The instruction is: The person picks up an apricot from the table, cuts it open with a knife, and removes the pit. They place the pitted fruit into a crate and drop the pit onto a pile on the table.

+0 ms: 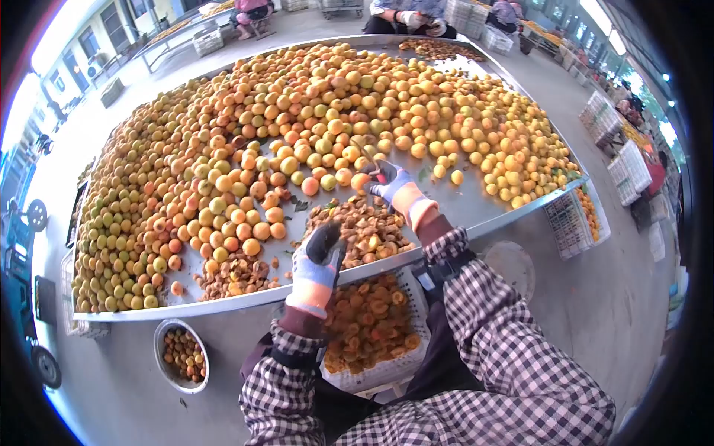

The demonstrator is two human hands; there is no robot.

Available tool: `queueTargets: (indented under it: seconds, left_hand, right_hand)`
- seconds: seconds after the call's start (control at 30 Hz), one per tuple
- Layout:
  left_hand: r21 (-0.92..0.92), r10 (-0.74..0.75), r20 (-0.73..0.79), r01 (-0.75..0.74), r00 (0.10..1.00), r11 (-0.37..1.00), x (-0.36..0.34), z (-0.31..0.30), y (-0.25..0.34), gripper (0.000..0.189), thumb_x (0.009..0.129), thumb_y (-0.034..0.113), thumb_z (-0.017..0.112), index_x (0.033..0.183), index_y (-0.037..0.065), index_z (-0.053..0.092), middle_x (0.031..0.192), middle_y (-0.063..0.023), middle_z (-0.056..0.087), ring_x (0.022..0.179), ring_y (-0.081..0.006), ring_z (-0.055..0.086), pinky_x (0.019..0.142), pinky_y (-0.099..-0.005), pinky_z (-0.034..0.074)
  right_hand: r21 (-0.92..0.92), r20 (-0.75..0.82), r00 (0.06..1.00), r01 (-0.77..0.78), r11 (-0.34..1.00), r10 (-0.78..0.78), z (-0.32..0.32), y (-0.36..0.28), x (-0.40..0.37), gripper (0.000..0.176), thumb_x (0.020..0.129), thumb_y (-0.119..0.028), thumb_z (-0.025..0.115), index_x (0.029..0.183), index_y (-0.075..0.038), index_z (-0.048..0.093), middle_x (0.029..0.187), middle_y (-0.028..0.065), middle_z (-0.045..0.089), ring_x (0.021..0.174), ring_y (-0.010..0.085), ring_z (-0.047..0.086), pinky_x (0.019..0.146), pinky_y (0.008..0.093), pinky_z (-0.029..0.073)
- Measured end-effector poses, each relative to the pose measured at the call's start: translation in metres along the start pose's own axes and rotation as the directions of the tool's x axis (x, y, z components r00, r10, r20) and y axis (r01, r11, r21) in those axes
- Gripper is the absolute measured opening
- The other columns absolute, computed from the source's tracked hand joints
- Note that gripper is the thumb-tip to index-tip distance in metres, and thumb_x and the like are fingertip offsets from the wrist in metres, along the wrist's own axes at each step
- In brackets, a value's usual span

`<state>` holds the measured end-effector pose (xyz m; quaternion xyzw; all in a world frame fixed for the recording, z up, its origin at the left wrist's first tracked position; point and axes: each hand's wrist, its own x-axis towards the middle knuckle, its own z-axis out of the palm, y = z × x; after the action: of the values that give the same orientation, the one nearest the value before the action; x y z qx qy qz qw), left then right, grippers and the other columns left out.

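Observation:
My left hand (pixel 316 269), in a black-palmed glove, hovers by the table's near edge. Its thumb and fingers stand apart, with nothing visible between them. A small tool with a reddish handle and thin curved tip (pixel 366 151) is gripped in my right hand (pixel 405 197), pointing at the whole apricots (pixel 327 111). Between and beyond my hands lies a heap of brown apricot stones (pixel 364 227); a second heap of stones (pixel 232 279) sits farther left. Below, between my knees, a white crate (pixel 398 368) holds halved apricots (pixel 372 320).
A metal-topped table (pixel 312 276) with a raised rim spans the view. On the floor at left stands a basin (pixel 161 355) of apricots. A crate (pixel 569 227) is by the right corner. Across the table sits a person with gloved hands (pixel 424 21). A round tub (pixel 509 267) stands right.

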<state>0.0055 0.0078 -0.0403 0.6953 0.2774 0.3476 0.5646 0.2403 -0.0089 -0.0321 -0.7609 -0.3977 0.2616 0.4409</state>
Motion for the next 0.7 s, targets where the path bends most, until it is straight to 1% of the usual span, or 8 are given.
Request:
queueTargets:
  seconds: [0.1,0.2,0.27,0.3,0.37,0.43,0.5,0.7]
  left_hand:
    - [-0.197,-0.003,-0.186,-0.035,0.983,0.98,0.009,0.001,-0.002,0.039,0.084,-0.002,0.064,0.121,-0.005,0.054,0.112,-0.0093,0.063,0.1,-0.014,0.06,0.089,-0.0266,0.047]
    - [-0.431,-0.058,-0.155,-0.015,0.986,0.902,0.012,-0.003,0.009,0.04,0.085,0.0,0.063,0.123,-0.003,0.053,0.114,-0.0082,0.062,0.101,-0.0141,0.059,0.088,-0.0262,0.048]
    - [-0.549,-0.321,-0.061,0.237,0.945,0.802,0.011,-0.006,0.027,0.038,0.087,0.002,0.062,0.124,-0.002,0.052,0.114,-0.0082,0.062,0.101,-0.0139,0.058,0.088,-0.0255,0.048]
    - [-0.549,-0.322,-0.061,0.238,0.945,0.801,0.011,-0.006,0.023,0.038,0.087,0.002,0.062,0.124,-0.002,0.052,0.114,-0.0082,0.062,0.101,-0.0139,0.058,0.088,-0.0255,0.048]
    - [-0.523,-0.216,-0.134,0.117,0.967,0.844,0.009,-0.007,0.012,0.037,0.089,0.003,0.06,0.125,-0.001,0.052,0.113,-0.0082,0.062,0.101,-0.0141,0.058,0.087,-0.0252,0.048]
    - [-0.538,-0.208,-0.154,0.095,0.966,0.838,0.01,-0.008,0.014,0.04,0.086,-0.001,0.061,0.125,-0.001,0.051,0.115,-0.0087,0.061,0.102,-0.0154,0.058,0.088,-0.0259,0.048]
    - [-0.572,-0.136,-0.186,0.005,0.973,0.82,0.011,-0.011,0.012,0.044,0.083,-0.005,0.062,0.125,0.0,0.051,0.118,-0.009,0.059,0.104,-0.0162,0.058,0.09,-0.0268,0.049]
    - [-0.638,-0.141,-0.134,0.023,0.981,0.769,0.01,-0.02,0.023,0.047,0.077,-0.006,0.066,0.122,0.0,0.053,0.11,-0.0069,0.06,0.1,-0.0158,0.059,0.089,-0.0283,0.049]
  right_hand:
    - [0.413,0.1,0.979,0.123,0.903,-0.179,0.027,-0.031,-0.039,0.041,0.078,-0.012,0.076,0.114,-0.003,0.06,0.103,0.0025,0.067,0.094,0.0093,0.059,0.089,0.0265,0.046]
    - [0.431,0.137,0.954,0.186,0.883,-0.268,0.045,-0.036,-0.059,0.039,0.078,-0.004,0.074,0.113,-0.002,0.058,0.105,0.0043,0.066,0.097,0.011,0.059,0.087,0.0259,0.049]
    - [0.545,0.145,0.942,0.18,0.819,-0.303,0.047,-0.052,-0.077,0.039,0.08,0.0,0.071,0.116,-0.001,0.056,0.105,0.0044,0.064,0.096,0.0101,0.059,0.085,0.0253,0.049]
    - [0.544,0.146,0.942,0.179,0.819,-0.303,0.048,-0.048,-0.077,0.039,0.08,0.0,0.071,0.116,-0.001,0.056,0.105,0.0044,0.064,0.096,0.0101,0.059,0.085,0.0253,0.049]
    - [0.302,0.145,0.896,0.363,0.881,-0.419,0.053,-0.036,-0.075,0.041,0.08,0.002,0.069,0.118,-0.001,0.055,0.107,0.0048,0.063,0.096,0.0098,0.059,0.085,0.0255,0.049]
    - [0.345,0.158,0.914,0.304,0.888,-0.374,0.05,-0.044,-0.081,0.037,0.081,0.001,0.067,0.117,0.0,0.056,0.109,0.0072,0.062,0.096,0.0127,0.06,0.084,0.0269,0.05]
    - [0.035,0.104,0.836,0.539,0.842,-0.539,0.039,-0.054,-0.086,0.032,0.083,-0.004,0.066,0.114,0.0,0.057,0.104,0.011,0.063,0.092,0.0179,0.062,0.082,0.0286,0.05]
    - [-0.11,0.203,0.806,0.583,0.805,-0.556,0.028,-0.055,-0.093,0.029,0.085,-0.008,0.065,0.111,0.002,0.058,0.1,0.0163,0.063,0.09,0.0242,0.063,0.079,0.0295,0.05]
